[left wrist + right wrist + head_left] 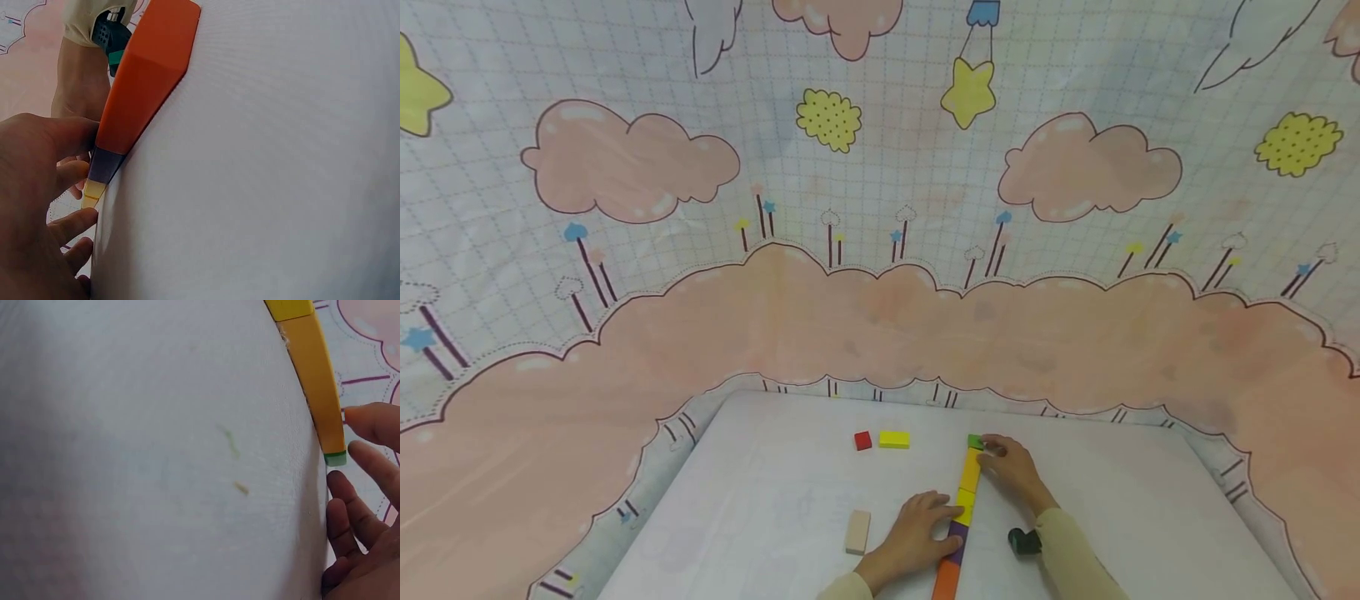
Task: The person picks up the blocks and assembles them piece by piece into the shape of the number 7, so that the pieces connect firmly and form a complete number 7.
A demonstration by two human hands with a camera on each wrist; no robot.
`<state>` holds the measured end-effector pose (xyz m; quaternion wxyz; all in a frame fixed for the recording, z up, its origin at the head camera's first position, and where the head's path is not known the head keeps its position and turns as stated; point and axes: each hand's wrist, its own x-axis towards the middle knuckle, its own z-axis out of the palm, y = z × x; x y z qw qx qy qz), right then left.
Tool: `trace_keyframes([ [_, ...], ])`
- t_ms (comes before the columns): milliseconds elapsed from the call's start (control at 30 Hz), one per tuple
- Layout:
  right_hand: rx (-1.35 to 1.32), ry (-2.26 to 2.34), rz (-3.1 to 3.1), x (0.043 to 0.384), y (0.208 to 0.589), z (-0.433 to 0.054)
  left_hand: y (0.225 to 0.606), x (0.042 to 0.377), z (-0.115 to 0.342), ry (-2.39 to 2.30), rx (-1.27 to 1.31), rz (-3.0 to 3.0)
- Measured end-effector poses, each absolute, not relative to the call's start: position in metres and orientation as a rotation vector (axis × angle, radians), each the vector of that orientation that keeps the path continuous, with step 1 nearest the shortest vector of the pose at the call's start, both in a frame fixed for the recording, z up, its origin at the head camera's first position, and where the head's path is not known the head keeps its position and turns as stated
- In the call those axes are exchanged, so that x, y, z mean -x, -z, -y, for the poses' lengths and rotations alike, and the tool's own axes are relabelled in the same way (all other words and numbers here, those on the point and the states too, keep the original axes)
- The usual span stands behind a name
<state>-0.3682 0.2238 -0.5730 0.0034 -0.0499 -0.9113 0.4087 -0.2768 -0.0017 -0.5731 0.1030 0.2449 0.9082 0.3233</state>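
A line of wooden blocks runs away from me in the head view: an orange block [947, 581] nearest, then a purple block [958, 542], a yellow block [966, 506], a yellow-orange block [971, 471] and a green block [974, 442] at the far end. My left hand [916, 533] touches the line's left side, thumb at the purple block and a finger at the yellow one. At the far end my right hand [1013, 471] lies along the right side, its thumb by the yellow-orange block [315, 381] and its fingers by the green block [335, 459].
Left of the line lie a red cube [862, 441], a yellow block [894, 440] and a plain wood block [857, 532] on the white table [760, 483]. A dark green object [1024, 542] shows at the right wrist. Behind hangs a patterned cloth [880, 325].
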Motion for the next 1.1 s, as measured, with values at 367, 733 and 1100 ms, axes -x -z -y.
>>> trace_keyframes([
  [367, 0.134, -1.282, 2.868, 0.368, 0.569, -0.227, 0.574, 0.28, 0.0, -0.914, -0.766, -2.725],
  [733, 0.146, -1.307, 2.866, 0.366, 0.567, -0.224, 0.574, 0.282, -0.002, -0.819, -0.761, -2.78],
  [1100, 0.129, -1.318, 2.857, 0.361, 0.571, -0.223, 0.566, 0.27, -0.002, -0.874, -0.636, -2.768],
])
